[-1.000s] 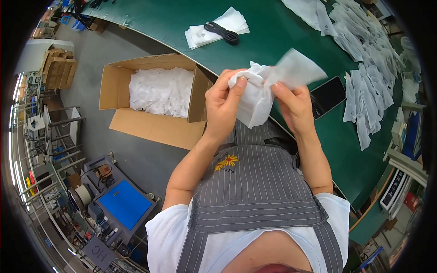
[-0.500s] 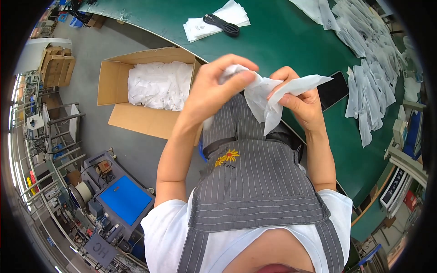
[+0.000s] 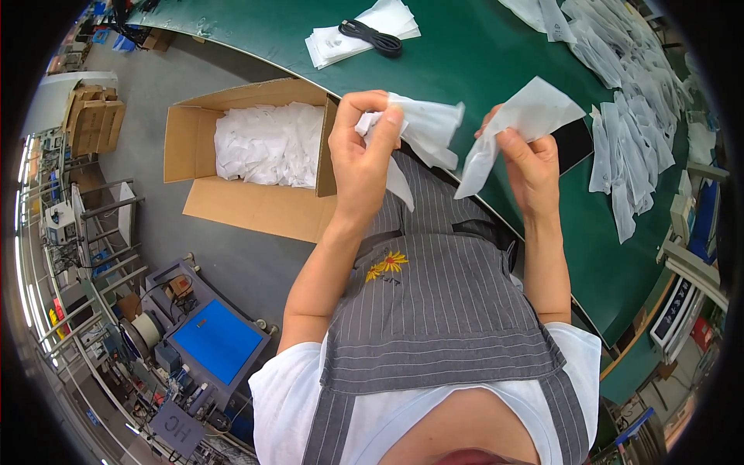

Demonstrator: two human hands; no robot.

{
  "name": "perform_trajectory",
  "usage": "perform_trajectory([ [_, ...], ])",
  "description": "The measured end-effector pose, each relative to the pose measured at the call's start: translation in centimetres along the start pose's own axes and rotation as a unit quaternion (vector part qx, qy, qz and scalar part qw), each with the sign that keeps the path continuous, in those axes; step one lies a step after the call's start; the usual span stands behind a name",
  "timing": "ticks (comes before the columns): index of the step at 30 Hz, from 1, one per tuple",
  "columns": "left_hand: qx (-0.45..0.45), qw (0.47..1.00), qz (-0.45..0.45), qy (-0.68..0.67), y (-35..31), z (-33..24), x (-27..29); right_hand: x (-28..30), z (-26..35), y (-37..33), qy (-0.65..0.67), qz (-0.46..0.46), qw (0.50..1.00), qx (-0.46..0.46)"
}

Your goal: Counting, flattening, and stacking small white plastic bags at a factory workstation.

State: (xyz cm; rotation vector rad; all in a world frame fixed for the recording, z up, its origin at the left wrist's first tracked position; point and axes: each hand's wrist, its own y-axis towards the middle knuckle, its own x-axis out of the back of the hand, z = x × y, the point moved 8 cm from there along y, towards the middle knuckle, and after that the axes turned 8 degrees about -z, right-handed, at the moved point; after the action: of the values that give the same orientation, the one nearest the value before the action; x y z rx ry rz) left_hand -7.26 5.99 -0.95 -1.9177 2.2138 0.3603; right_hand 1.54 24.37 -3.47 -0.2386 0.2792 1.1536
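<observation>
My left hand (image 3: 360, 159) pinches a crumpled, translucent white plastic bag (image 3: 426, 124) between thumb and fingers. A small white wad shows at its palm, and another pale strip (image 3: 399, 187) hangs below it. Opposite, my right hand (image 3: 533, 167) grips a flatter translucent white bag (image 3: 542, 107), its lower corner pointing down toward my lap. A gap separates the two bags. Behind my right hand, a dark phone (image 3: 575, 146) lies on the green table (image 3: 465, 46), partly covered by the bag and fingers.
Left of the table, an open cardboard box (image 3: 182, 143) holds a heap of white pieces (image 3: 267, 143). A coiled black cable (image 3: 372, 37) rests on a stack of white sheets (image 3: 329, 48). Many translucent bags (image 3: 620, 66) cover the far right. A blue-topped cart (image 3: 217, 341) stands lower left.
My hands have drawn apart; the white plastic that bunched between them is now a separate piece in each hand. The right one's bag has swung upward.
</observation>
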Motion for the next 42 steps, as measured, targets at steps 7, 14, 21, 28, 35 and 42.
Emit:
perform_trajectory([
  [7,0.068,0.996,0.04,-0.052,-1.1,0.8,-1.2,-3.5,1.9,-0.6,-0.06,0.04,0.992,0.105],
  [14,0.231,0.966,0.102,-0.055,-1.5,1.6,-1.8,-2.9,0.6,-0.3,-0.127,0.042,0.991,0.024],
  [21,0.178,0.983,0.026,-0.043,-0.6,1.2,-1.0,-3.4,-0.7,-1.0,-0.111,0.135,0.984,-0.019],
  [28,0.079,0.996,-0.04,-0.023,0.5,1.3,0.9,0.1,-3.6,-3.9,-0.156,0.03,0.982,-0.106],
  [35,0.128,0.989,0.003,-0.068,0.2,1.7,0.2,1.1,1.0,-3.1,-0.164,0.022,0.985,0.036],
  [42,0.094,0.993,0.065,-0.023,-1.0,0.5,-1.5,-4.3,3.0,-0.5,-0.245,0.144,0.958,0.035],
])
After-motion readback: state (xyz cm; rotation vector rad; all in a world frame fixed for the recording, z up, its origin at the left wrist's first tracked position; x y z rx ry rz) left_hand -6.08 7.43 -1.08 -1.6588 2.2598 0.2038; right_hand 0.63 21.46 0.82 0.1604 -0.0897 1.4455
